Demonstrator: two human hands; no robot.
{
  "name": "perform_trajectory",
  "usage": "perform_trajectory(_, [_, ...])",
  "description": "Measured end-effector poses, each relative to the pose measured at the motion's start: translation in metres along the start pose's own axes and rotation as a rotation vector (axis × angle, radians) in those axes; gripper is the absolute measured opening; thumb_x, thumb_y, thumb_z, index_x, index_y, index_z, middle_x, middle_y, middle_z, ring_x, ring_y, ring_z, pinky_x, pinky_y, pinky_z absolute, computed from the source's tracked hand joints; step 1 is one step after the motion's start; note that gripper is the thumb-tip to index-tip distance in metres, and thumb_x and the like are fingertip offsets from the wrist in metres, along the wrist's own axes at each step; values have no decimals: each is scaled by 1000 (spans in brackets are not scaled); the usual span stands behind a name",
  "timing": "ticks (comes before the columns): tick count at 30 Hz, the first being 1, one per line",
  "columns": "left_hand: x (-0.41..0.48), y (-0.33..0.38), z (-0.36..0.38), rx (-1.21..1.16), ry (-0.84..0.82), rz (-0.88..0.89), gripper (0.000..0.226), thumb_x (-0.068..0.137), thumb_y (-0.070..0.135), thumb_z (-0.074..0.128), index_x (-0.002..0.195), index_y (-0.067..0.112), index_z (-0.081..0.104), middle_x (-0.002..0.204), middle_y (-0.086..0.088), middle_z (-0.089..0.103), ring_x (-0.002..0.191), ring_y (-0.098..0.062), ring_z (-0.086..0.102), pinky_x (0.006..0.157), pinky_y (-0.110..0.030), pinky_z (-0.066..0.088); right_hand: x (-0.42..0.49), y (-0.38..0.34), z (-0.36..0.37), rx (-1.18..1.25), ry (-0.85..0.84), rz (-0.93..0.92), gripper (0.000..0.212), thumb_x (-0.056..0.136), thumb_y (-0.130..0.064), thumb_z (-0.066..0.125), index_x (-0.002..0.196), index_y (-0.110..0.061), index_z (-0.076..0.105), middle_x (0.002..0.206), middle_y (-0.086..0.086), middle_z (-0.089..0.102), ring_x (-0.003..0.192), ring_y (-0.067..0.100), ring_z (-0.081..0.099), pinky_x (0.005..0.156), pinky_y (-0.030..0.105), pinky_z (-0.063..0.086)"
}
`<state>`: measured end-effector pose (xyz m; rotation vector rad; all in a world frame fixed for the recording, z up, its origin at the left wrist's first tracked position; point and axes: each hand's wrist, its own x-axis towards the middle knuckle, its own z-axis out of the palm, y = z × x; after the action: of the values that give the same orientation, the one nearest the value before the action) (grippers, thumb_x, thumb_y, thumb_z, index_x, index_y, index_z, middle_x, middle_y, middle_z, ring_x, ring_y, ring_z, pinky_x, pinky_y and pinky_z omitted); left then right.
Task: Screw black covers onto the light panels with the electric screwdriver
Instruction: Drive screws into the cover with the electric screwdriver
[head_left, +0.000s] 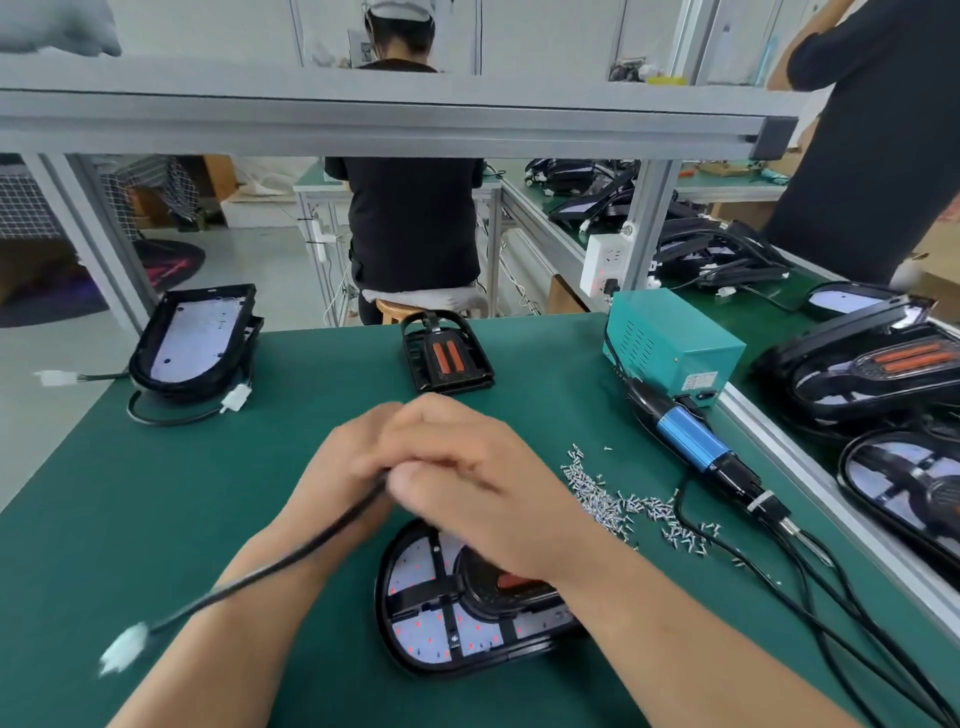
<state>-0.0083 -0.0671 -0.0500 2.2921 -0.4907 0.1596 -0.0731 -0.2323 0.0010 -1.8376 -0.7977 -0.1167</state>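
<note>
Bright, even, diffuse indoor light, no lamp in view. Shadows soft and faint on the green table (156, 519). No hard glare. Motion blur smears the left grip (337, 467), the right grip (467, 483), the black cable (270, 564) and its white connector (122, 647). Screws (602, 499) stay fairly sharp. Wide-angle distortion: overhead beam (363, 119) bows, table edges splay outward. Far background slightly soft.
</note>
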Motion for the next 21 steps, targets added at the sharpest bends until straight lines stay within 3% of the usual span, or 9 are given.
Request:
perform_trajectory(2, [-4,6,-3,-42,-5,102,28,84,13,53,71,36,60,73,13,67,72,-3,61,71,-24,50,-14,5,-8,178,81,56,21,99,-12,57,89,-10,75,96,3,63,84,11,58,83,33,46])
perform_trajectory(4, [-7,3,-3,-114,1,62,38,84,1,62,82,37,73,78,13,73,74,-6,65,70,-24,52,-26,12,-12,205,140,108,17,97,-21,62,81,-17,66,90,10,60,78,15,54,76,38,45])
perform_trajectory(8, [-9,6,-6,-293,-100,-56,43,84,2,56,101,32,82,57,16,52,55,-3,43,58,-18,39,-44,22,-12,178,132,126,8,92,-11,68,86,-17,67,94,5,65,82,33,56,77,46,48])
perform_trajectory(13, [-8,2,-5,-488,-139,-146,40,83,33,50,103,22,83,55,13,42,55,-16,28,50,-25,25,-49,30,-9,131,198,159,15,91,-11,71,98,-24,72,106,1,68,86,28,62,83,45,53])
perform_trajectory(17, [-8,2,1,-429,-69,-113,29,95,35,63,118,27,78,51,19,45,47,0,40,49,-12,33,-51,38,-19,-70,248,155,28,92,-7,72,111,-28,68,122,-10,62,88,22,65,82,33,54])
perform_trajectory(21, [-7,-1,4,-423,-14,-127,38,88,42,73,125,35,72,64,10,29,57,-7,32,54,-15,31,-55,47,-40,-324,317,282,43,96,-13,73,128,-40,65,104,-16,63,93,11,66,82,13,44])
